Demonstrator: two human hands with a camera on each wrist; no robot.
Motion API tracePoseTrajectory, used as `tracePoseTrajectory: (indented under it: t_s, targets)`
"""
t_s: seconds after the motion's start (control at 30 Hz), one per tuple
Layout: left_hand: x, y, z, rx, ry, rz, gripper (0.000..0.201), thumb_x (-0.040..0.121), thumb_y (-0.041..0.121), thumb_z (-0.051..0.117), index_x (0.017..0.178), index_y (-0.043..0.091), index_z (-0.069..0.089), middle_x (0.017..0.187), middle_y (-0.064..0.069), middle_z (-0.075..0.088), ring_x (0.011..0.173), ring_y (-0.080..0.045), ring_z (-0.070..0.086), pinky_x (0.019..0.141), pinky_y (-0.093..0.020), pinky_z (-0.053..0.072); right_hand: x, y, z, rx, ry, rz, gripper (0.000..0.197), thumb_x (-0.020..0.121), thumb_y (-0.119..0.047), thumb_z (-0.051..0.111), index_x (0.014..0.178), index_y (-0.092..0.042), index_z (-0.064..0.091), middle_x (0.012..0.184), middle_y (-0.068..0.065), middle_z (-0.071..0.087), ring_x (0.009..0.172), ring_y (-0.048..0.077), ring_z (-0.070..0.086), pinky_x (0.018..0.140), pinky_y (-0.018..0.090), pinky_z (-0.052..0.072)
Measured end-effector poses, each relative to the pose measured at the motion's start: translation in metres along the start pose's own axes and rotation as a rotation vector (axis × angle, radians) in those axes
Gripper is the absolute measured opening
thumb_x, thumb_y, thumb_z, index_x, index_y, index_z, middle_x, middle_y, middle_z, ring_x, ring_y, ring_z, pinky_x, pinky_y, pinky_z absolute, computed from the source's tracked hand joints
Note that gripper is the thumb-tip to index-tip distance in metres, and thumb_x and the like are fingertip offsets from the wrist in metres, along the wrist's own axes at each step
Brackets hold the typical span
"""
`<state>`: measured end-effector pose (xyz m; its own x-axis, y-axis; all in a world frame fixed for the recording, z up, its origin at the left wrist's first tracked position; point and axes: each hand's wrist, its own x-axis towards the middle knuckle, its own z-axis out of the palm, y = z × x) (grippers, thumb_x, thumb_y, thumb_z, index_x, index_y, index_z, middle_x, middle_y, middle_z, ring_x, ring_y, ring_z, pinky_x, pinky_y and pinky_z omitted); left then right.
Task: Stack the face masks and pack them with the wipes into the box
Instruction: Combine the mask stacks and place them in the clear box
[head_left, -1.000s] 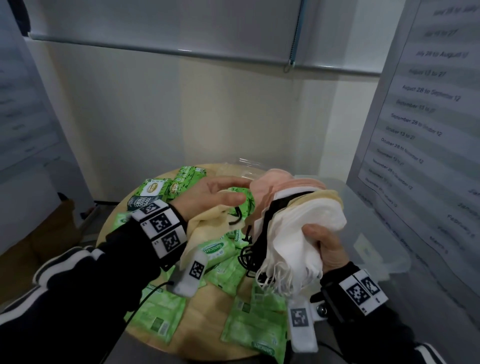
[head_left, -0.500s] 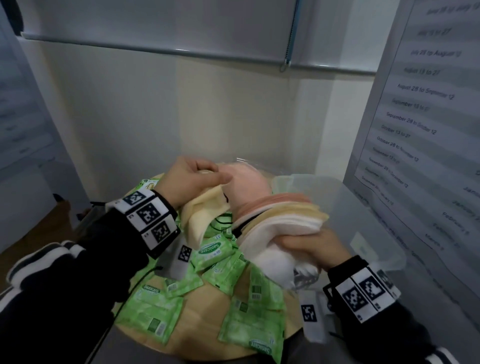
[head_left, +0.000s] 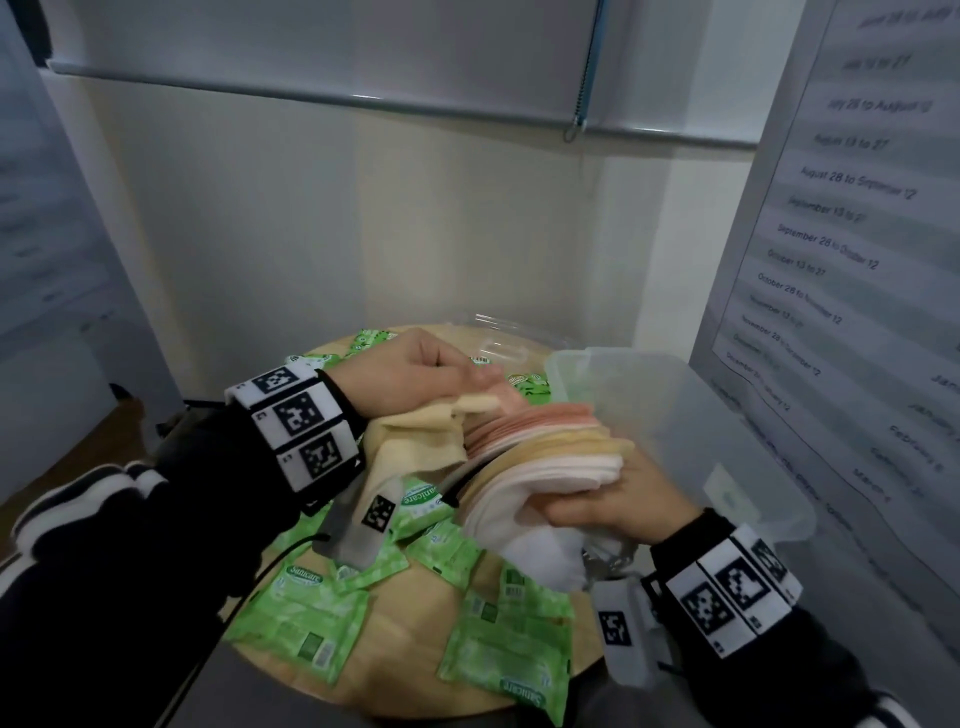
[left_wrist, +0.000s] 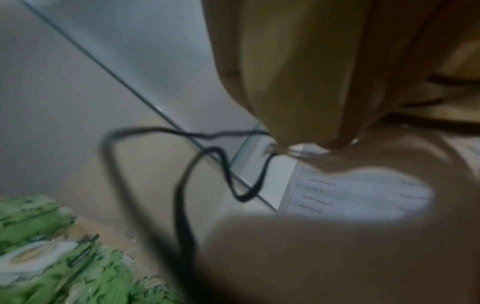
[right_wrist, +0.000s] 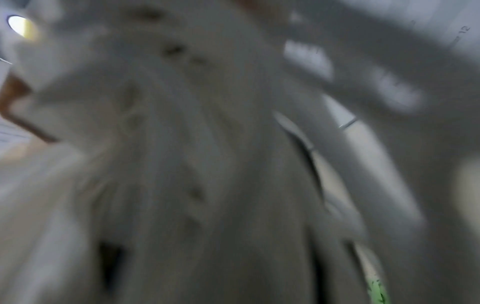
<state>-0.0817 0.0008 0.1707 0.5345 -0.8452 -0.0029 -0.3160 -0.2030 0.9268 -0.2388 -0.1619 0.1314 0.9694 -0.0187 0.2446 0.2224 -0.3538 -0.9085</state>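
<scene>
Head view is showing you holding a thick stack of face masks (head_left: 545, 457) above the table (head_left: 415, 670): pink layers on top, cream-yellow in the middle, white at the bottom, with dark ear loops trailing out on the left side. Your right hand (head_left: 618, 499) is gripping the stack from below and from its near-right edge, fingers curled round the white layers. Your left hand (head_left: 415, 369) is pinching a loose cream-yellow mask (head_left: 415, 441) at the far-left end of the stack, its fabric hanging down toward the table.

Green wipes packets (head_left: 306, 618) are lying scattered over the round wooden table, several under and in front of your hands, some reaching close to the near rim. The translucent box (head_left: 675, 415) is standing open just to the right of the stack, its near-left corner close behind the pink layers; a wall chart is rising just beyond the box on the right, leaving little room on that side. A clear lid (head_left: 493, 338) is lying at the far edge of the table.

The stack is lying roughly flat, tilted a little, with its long axis running from near-left to far-right toward the box, its fanned edges facing right.

Left wrist view is showing the yellow mask (left_wrist: 298, 67) and a black loop (left_wrist: 187, 185) hanging close to the lens. Right wrist view is blurring into grey-white fabric, too smeared to tell more.
</scene>
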Motion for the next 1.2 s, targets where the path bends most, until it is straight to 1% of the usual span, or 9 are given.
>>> tracePoseTrajectory:
  t_s: [0.07,0.2,0.3,0.5,0.63,0.73,0.83,0.97,1.2]
  targets:
    - [0.002,-0.002,-0.004,-0.126,0.041,-0.08,0.047,0.074,0.049,0.068,0.064,0.003,0.069,0.053,-0.004,0.055,0.042,-0.011,0.046,0.048,-0.019,0.039,-0.002,-0.003,-0.002,0.037,-0.02,-0.03,0.054,0.048,0.003,0.077,0.064,-0.049,0.072,0.068,-0.029,0.067,0.07,-0.015,0.062,0.067,0.003,0.045]
    - [0.004,-0.008,-0.006,-0.2,-0.123,-0.053,0.019,0.076,0.015,0.061,0.068,0.022,0.076,0.057,0.001,0.066,0.046,-0.006,0.059,0.049,-0.017,0.048,-0.003,0.001,-0.006,0.047,-0.044,-0.024,0.061,0.055,0.027,0.074,0.069,-0.032,0.074,0.069,-0.022,0.069,0.07,-0.011,0.063,0.067,0.007,0.048]
    - [0.004,-0.015,-0.004,-0.242,-0.268,0.041,0.045,0.082,-0.01,0.056,0.085,0.031,0.076,0.041,0.007,0.055,0.032,0.0,0.046,0.037,-0.012,0.038,-0.003,-0.002,-0.005,0.029,-0.053,0.017,0.052,0.058,0.028,0.072,0.081,-0.018,0.064,0.068,-0.021,0.069,0.07,-0.011,0.062,0.068,0.007,0.047]
    - [0.007,-0.009,0.001,-0.105,-0.572,0.133,0.05,0.08,0.004,0.063,0.123,0.03,0.061,0.062,0.005,0.068,0.051,-0.005,0.058,0.055,-0.021,0.05,0.0,-0.006,-0.003,0.002,-0.128,0.013,0.056,0.06,0.022,0.074,0.084,-0.028,0.07,0.075,-0.021,0.07,0.074,-0.009,0.063,0.07,0.009,0.048]
    - [0.006,-0.003,0.003,-0.048,-0.628,0.077,0.036,0.072,0.015,0.067,0.108,0.024,0.068,0.065,0.006,0.069,0.054,-0.005,0.06,0.055,-0.02,0.048,0.0,-0.007,-0.002,0.031,-0.153,0.005,0.059,0.059,0.012,0.073,0.076,-0.044,0.072,0.074,-0.022,0.069,0.071,-0.01,0.062,0.068,0.009,0.048]
    - [0.006,-0.001,0.004,0.052,-0.515,0.094,0.02,0.071,0.019,0.071,0.088,0.029,0.069,0.07,0.002,0.067,0.064,-0.016,0.058,0.066,-0.027,0.049,-0.001,-0.002,-0.002,0.005,-0.13,0.031,0.053,0.058,0.02,0.075,0.075,-0.029,0.07,0.07,-0.022,0.069,0.07,-0.011,0.062,0.067,0.007,0.047]
    - [0.008,0.002,-0.002,0.133,-0.258,0.106,0.013,0.074,0.011,0.069,0.077,0.023,0.066,0.059,0.01,0.059,0.05,-0.002,0.049,0.054,-0.013,0.042,-0.004,0.001,-0.006,0.01,-0.055,0.06,0.048,0.061,0.025,0.072,0.081,-0.018,0.066,0.073,-0.021,0.071,0.073,-0.011,0.063,0.069,0.006,0.046]
    - [0.012,0.003,-0.028,0.437,0.149,-0.001,0.037,0.053,0.055,0.074,0.067,0.022,0.066,0.056,0.009,0.051,0.051,-0.004,0.043,0.052,-0.017,0.034,-0.006,0.005,-0.013,0.008,0.044,0.032,0.047,0.055,0.011,0.079,0.083,-0.025,0.075,0.087,-0.013,0.074,0.081,-0.001,0.068,0.075,0.01,0.049]
    - [0.014,0.005,-0.017,0.647,0.283,-0.06,0.021,0.073,0.029,0.077,0.067,0.015,0.063,0.06,0.005,0.052,0.06,-0.009,0.047,0.048,-0.01,0.032,0.001,0.008,-0.009,-0.01,0.05,0.022,0.056,0.055,0.019,0.079,0.097,-0.015,0.064,0.081,-0.022,0.071,0.079,-0.008,0.066,0.072,0.007,0.047]
